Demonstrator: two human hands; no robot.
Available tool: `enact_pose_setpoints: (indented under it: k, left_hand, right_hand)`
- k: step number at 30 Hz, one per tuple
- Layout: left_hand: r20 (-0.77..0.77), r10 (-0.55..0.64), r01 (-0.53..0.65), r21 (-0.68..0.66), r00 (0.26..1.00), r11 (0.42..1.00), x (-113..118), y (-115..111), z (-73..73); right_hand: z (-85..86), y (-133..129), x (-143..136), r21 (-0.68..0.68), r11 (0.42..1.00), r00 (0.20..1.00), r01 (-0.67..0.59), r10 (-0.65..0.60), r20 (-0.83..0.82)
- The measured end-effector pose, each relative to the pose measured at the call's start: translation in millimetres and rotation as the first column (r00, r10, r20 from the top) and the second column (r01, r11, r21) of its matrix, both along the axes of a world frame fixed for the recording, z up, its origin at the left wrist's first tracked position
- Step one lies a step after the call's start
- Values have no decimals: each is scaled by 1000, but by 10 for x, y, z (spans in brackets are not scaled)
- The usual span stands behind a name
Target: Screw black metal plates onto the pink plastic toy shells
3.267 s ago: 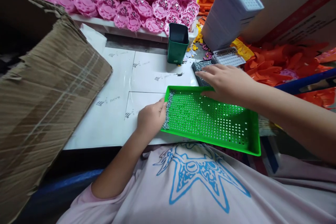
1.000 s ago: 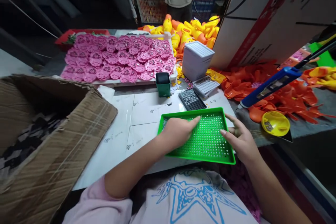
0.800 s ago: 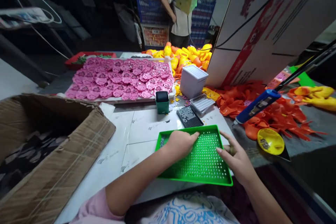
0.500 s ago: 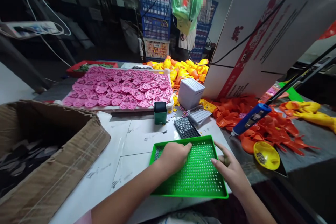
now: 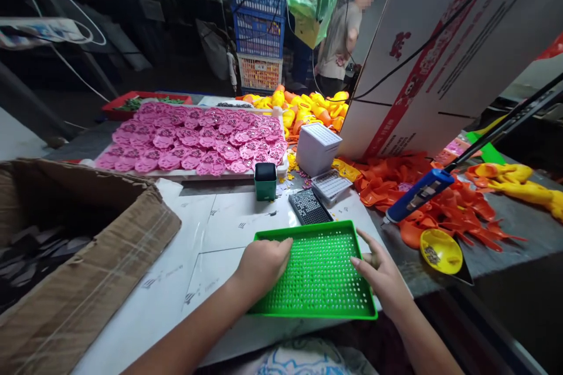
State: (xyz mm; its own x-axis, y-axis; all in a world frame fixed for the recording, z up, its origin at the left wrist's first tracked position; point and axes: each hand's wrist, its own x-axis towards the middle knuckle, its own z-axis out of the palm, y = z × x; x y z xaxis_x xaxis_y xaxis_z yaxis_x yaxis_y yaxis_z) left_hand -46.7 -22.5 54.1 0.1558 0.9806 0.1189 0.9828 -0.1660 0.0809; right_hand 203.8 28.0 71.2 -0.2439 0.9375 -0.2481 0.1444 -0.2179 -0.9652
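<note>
A green perforated tray (image 5: 323, 275) lies on the white table in front of me. My left hand (image 5: 263, 262) rests curled on the tray's left part, fingers bent over its surface. My right hand (image 5: 382, 272) touches the tray's right rim with fingers spread. Whether the left hand covers small metal pieces cannot be told. Just behind the tray lies a small black grid plate (image 5: 309, 207) filled with silver pieces.
A green cup (image 5: 265, 180), a white stack of grid plates (image 5: 317, 149), pink parts on a board (image 5: 193, 143), an open cardboard box (image 5: 74, 246) at left, orange parts (image 5: 440, 205), a blue tool (image 5: 417, 194), a yellow dish (image 5: 440, 251). A person stands far behind.
My view has tilted up from the tray to the whole table. My left hand slid from the tray's left rim across its surface; my right hand left the black plate for the tray's right rim.
</note>
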Motion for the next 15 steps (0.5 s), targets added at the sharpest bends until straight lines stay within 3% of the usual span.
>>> enact_pose_setpoints:
  k: [4, 8, 15]
  left_hand:
    - [35, 55, -55, -7, 998, 998, -70, -145, -6]
    - [147, 100, -112, 71, 984, 991, -173, -246, -39]
    - [311, 52, -105, 156, 949, 982, -206, -301, -19]
  right_hand:
    - [-58, -18, 42, -77, 997, 1000, 19, -19, 6]
    - [-128, -81, 127, -107, 990, 996, 89, -90, -5]
    - [-175, -279, 503, -127, 971, 975, 204, -213, -69]
